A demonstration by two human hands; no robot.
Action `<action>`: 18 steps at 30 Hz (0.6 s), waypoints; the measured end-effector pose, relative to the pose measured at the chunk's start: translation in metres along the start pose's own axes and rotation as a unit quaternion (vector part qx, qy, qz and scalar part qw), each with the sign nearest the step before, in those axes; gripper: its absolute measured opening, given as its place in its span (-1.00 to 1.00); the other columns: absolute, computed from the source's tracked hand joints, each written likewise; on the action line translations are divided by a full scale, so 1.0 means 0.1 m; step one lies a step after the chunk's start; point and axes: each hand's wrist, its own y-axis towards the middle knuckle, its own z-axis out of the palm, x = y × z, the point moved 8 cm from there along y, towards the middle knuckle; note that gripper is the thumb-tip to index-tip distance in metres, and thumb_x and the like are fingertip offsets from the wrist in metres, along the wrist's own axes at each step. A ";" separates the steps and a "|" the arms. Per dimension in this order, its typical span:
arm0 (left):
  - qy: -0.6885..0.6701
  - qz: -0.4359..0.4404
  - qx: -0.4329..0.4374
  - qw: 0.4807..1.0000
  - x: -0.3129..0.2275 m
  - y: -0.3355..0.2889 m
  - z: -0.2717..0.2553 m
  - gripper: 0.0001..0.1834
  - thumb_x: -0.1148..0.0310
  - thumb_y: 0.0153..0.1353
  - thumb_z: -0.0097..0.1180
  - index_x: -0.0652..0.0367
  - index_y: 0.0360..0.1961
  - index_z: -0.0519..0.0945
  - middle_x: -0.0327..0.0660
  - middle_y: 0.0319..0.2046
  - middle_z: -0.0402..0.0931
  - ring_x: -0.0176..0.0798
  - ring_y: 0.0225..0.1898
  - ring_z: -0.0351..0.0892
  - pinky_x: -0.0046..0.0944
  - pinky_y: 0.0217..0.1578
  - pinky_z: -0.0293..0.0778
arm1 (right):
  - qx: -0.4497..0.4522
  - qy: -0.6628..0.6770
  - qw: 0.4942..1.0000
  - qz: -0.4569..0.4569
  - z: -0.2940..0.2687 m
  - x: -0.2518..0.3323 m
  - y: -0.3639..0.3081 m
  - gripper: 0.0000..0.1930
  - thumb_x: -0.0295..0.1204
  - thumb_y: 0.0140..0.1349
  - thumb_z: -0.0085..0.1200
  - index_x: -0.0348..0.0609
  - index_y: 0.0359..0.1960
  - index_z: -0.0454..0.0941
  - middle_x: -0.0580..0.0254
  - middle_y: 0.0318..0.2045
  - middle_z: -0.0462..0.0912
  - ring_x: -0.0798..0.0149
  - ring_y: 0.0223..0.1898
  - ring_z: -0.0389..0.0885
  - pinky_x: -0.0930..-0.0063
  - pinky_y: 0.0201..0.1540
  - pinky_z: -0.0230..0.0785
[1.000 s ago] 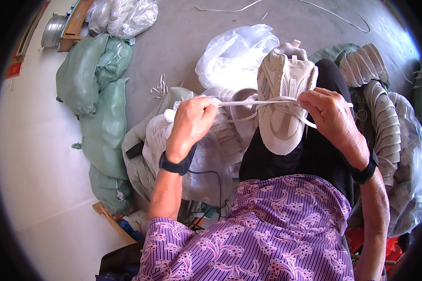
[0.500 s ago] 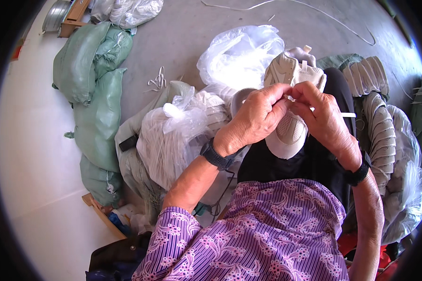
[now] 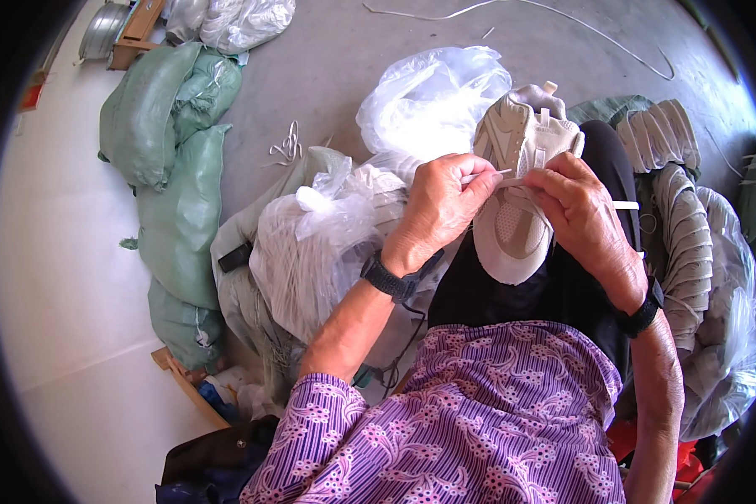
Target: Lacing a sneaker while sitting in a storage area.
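Note:
A beige and white sneaker point(image 3: 517, 248) rests on my black-trousered thigh, its toe toward me and its heel opening away. My left hand point(image 3: 447, 200), left of the shoe, pinches a thin white shoelace point(image 3: 506, 172) between thumb and fingers, with the tip sticking out toward the shoe. Over the right side of the lacing, my right hand point(image 3: 578, 206) is closed, its fingertips also on lace near the lower eyelets. A pale, straight strip point(image 3: 625, 205) pokes out beyond the right hand. The fingers hide part of the lacing.
Clear plastic bags point(image 3: 311, 244) of pale material lie at my left, beside green woven sacks point(image 3: 181, 210) along the wall. Stacked beige shoe pieces point(image 3: 680, 244) stand at my right. Another clear bag point(image 3: 433, 97) and loose white laces point(image 3: 287, 144) lie on the floor ahead.
My hands, close together over the shoe before, have moved apart. The left has shifted left with the lace, and more of the shoe's tongue and lacing now shows.

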 end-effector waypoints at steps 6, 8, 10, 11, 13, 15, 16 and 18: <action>0.018 -0.005 0.016 1.000 -0.01 0.01 0.03 -0.84 0.40 0.23 0.18 0.30 -0.30 0.62 -0.37 -0.51 0.56 -0.59 -0.45 0.41 -0.47 -0.42 0.40 | 0.002 -0.010 1.000 -0.017 0.01 0.04 0.01 -0.84 -0.58 0.12 0.12 -0.19 -0.25 0.64 0.13 -0.40 0.49 0.08 -0.29 0.51 0.28 -0.21 0.41; 0.036 -0.005 0.010 0.999 -0.02 0.04 0.03 -0.86 0.41 0.19 0.18 0.29 -0.34 0.61 -0.32 -0.53 0.56 -0.52 -0.48 0.44 -0.43 -0.44 0.41 | 0.000 -0.009 1.000 -0.015 0.01 0.03 0.01 -0.83 -0.58 0.12 0.11 -0.18 -0.25 0.64 0.13 -0.41 0.49 0.08 -0.30 0.50 0.27 -0.21 0.41; 0.054 -0.004 0.004 0.999 -0.04 0.07 0.06 -0.88 0.43 0.16 0.19 0.28 -0.37 0.60 -0.27 -0.54 0.56 -0.46 -0.51 0.47 -0.38 -0.45 0.42 | 0.005 -0.010 1.000 -0.016 0.02 0.02 0.01 -0.83 -0.60 0.11 0.10 -0.18 -0.25 0.64 0.14 -0.41 0.49 0.08 -0.29 0.51 0.26 -0.20 0.41; 0.092 0.072 -0.030 0.993 -0.18 0.09 0.05 -0.91 0.47 0.11 0.16 0.28 -0.45 0.57 -0.14 -0.57 0.54 -0.23 -0.52 0.51 -0.26 -0.45 0.44 | 0.003 -0.010 1.000 -0.015 0.02 0.02 0.01 -0.83 -0.60 0.11 0.10 -0.18 -0.25 0.64 0.14 -0.41 0.49 0.08 -0.29 0.51 0.26 -0.20 0.41; 0.128 0.146 -0.064 0.979 -0.32 0.11 0.09 -0.92 0.50 0.06 0.13 0.28 -0.53 0.55 -0.01 -0.59 0.51 -0.01 -0.52 0.55 -0.13 -0.44 0.46 | 0.000 -0.009 1.000 -0.022 0.02 0.02 0.02 -0.82 -0.61 0.10 0.09 -0.19 -0.25 0.64 0.12 -0.41 0.51 0.06 -0.28 0.52 0.24 -0.19 0.41; 0.189 0.181 -0.053 0.964 -0.38 0.13 0.20 -0.96 0.53 0.03 0.15 0.28 -0.48 0.56 -0.02 -0.55 0.51 0.00 -0.52 0.53 -0.16 -0.45 0.44 | 0.004 -0.006 1.000 -0.020 0.05 0.02 0.03 -0.83 -0.58 0.10 0.10 -0.19 -0.26 0.64 0.12 -0.40 0.51 0.05 -0.27 0.52 0.24 -0.20 0.40; 0.185 0.170 -0.046 0.967 -0.35 0.14 0.20 -0.93 0.49 0.07 0.16 0.28 -0.46 0.56 -0.03 -0.53 0.53 -0.06 -0.51 0.54 -0.21 -0.44 0.44 | 0.008 -0.009 1.000 -0.017 0.05 0.01 0.04 -0.84 -0.56 0.11 0.10 -0.19 -0.27 0.64 0.12 -0.40 0.52 0.04 -0.26 0.52 0.24 -0.20 0.40; 0.137 0.134 -0.046 0.980 -0.26 0.13 0.16 -0.90 0.46 0.11 0.16 0.28 -0.45 0.57 -0.06 -0.52 0.54 -0.16 -0.50 0.54 -0.24 -0.44 0.44 | -0.014 -0.026 1.000 -0.007 -0.02 -0.03 0.08 -0.86 -0.54 0.11 0.10 -0.18 -0.29 0.63 0.12 -0.40 0.53 0.03 -0.27 0.52 0.22 -0.21 0.39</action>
